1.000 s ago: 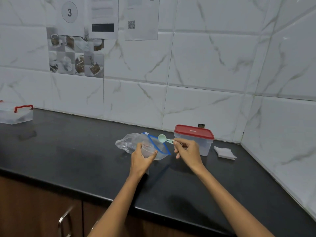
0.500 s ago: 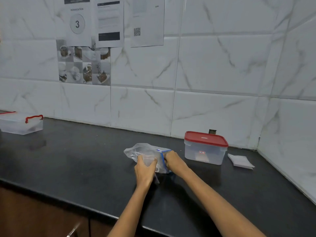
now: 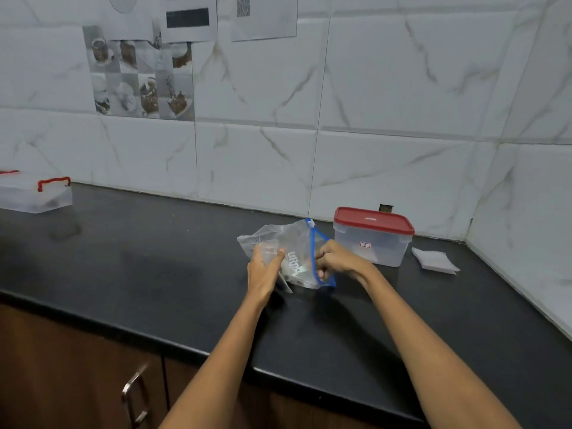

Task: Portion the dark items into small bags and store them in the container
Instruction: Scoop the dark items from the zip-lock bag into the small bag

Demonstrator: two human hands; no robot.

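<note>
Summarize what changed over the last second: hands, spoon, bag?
A second ago the right hand held a pale green spoon just above the zip bag's blue-edged mouth. It has since gone to that mouth, fingers curled there; the spoon is now out of sight. The left hand still grips the bag from its left side. The red-lidded container, lid on, and the small bags beside it stayed where they were.

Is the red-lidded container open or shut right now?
Shut. The red lid sits flat on the clear container, standing behind the right hand; neither hand touches it.
</note>
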